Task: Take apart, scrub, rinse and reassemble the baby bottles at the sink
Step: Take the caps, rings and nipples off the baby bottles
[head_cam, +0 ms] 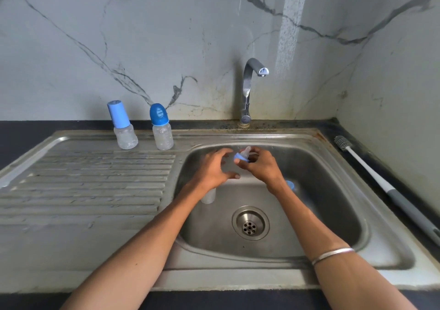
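Here, sink (pixel 333 167) holding clear bottle body (pixel 209 196), blue cap (pixel 290 185)

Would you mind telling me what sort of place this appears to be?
Probably a home kitchen: a steel sink with ribbed drainboard, a faucet against a marble-look wall, and a bottle brush on the dark counter.

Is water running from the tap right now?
No, the tap spout shows no stream, and the sink basin below it shows no falling water.
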### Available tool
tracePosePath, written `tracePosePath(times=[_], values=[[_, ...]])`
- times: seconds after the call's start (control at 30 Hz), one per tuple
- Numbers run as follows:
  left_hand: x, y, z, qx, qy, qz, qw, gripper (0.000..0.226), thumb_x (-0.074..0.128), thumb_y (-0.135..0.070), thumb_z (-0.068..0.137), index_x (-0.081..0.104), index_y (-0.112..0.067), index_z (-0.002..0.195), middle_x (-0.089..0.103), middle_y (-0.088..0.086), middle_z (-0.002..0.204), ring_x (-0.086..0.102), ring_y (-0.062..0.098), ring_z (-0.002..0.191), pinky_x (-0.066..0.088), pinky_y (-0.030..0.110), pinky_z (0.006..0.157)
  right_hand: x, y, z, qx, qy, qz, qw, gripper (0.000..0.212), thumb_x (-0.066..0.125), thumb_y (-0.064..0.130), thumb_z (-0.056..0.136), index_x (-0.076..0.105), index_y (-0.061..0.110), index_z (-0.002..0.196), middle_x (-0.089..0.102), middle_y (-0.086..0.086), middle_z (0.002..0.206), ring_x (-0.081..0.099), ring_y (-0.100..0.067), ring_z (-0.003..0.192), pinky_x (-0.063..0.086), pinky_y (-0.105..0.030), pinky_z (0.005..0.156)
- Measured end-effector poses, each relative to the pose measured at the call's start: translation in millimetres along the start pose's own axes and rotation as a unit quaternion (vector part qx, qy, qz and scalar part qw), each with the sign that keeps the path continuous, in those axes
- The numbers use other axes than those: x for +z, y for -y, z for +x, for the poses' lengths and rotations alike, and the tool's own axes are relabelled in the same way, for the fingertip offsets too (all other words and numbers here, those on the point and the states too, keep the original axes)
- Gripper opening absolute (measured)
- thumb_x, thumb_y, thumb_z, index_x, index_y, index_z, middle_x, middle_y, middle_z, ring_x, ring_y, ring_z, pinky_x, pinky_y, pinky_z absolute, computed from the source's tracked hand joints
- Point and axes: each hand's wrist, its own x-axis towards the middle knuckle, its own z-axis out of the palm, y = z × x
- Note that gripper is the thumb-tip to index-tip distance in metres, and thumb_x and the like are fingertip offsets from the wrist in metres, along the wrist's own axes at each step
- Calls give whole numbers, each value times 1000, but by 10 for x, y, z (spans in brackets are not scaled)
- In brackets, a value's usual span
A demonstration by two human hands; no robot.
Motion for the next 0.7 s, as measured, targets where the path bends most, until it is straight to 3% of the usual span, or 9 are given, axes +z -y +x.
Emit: tracePosePath(times=[0.1,0.2,0.27,0.33,0.4,0.47,0.53,0.63,0.7], values=[[-22,-203,-147,-1,-65,-157,985,62,93,-13,64,66,-13,119,74,4,107,72,15,94,59,34,88,6,52,-73,-8,3,118,993,27,84,26,78,71,14,99,76,-3,93,72,-20,92,58,-34,82],[-79,-355,-318,10,-100,-202,974,47,84,-3,75,67,-11,117,75,4,96,69,-4,75,54,12,70,-8,185,-196,-17,40,192,980,25,79,26,85,72,6,97,76,-13,93,73,-24,92,57,-37,88],[-122,-360,-402,15,-144,-224,964,36,80,-3,79,69,-18,109,74,1,86,65,-3,67,52,16,65,-8,275,-274,-23,79,218,972,33,75,30,88,71,2,105,75,-15,99,73,-26,98,56,-37,93],[-161,-330,-436,20,-164,-255,953,41,82,-7,77,69,-38,100,75,-12,81,67,7,72,56,28,72,-3,347,-306,-34,86,206,974,29,73,27,90,71,3,107,76,-12,100,73,-24,98,56,-39,94],[-202,-310,-459,26,-169,-262,950,47,83,-4,76,68,-38,104,73,-22,84,69,2,77,57,26,77,0,394,-310,-55,73,159,983,24,73,27,90,73,10,107,76,-6,99,73,-19,97,56,-41,95],[-244,-310,-459,30,-157,-286,945,49,82,-1,76,69,-21,119,74,-12,96,68,-3,82,55,20,81,-11,400,-304,-62,65,145,985,22,75,28,88,73,16,107,76,-3,100,73,-18,97,56,-43,96],[-282,-274,-440,29,-128,-291,948,52,81,-9,80,65,-15,130,73,-3,108,68,1,93,53,21,88,-37,386,-302,-59,66,166,982,23,78,23,86,73,16,108,76,-6,100,73,-21,98,56,-43,96],[-311,-166,-374,8,-84,-284,955,46,78,-34,81,67,-34,126,73,-11,115,67,6,110,52,35,100,-77,374,-308,-59,68,176,980,20,77,14,86,74,9,106,76,-9,97,73,-21,97,56,-41,96],[-295,-85,-328,-4,-57,-288,956,44,76,-41,81,68,-39,124,73,-9,116,67,12,113,51,45,103,-87,370,-309,-66,72,160,982,18,75,15,87,75,9,104,77,-7,97,73,-20,97,56,-39,95]])
